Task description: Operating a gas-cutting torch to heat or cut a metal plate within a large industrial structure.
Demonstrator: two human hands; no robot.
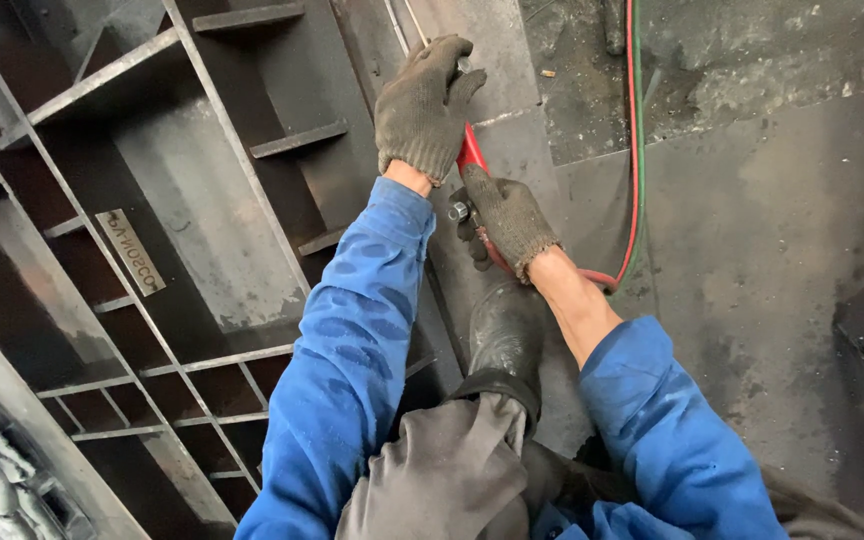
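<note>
Grimy concrete floor [772, 250], dark and stained, with a big steel frame [152, 200] of ribbed compartments lying to the left. Landmark: the torch [472, 170], red-bodied, lying along the frame's right edge.

Left hand [424, 105], in a dark knit glove, sits at the far end of the torch, fingers curled tight round its thin metal tube, likely steadying the tip against the plate. Right hand [507, 215], same kind of glove, grips the near end, fingers closed round the red handle beside a small metal knob [458, 211]; it looks placed for valve control. Both blue sleeves reach forward over a black boot [505, 335], which sits just below the torch.

Red and green hoses [634, 140] run from the handle, curving right and then away up the floor. Torch looks worn, red paint bright, tube thin and pale. Tip is hidden by the left glove.
</note>
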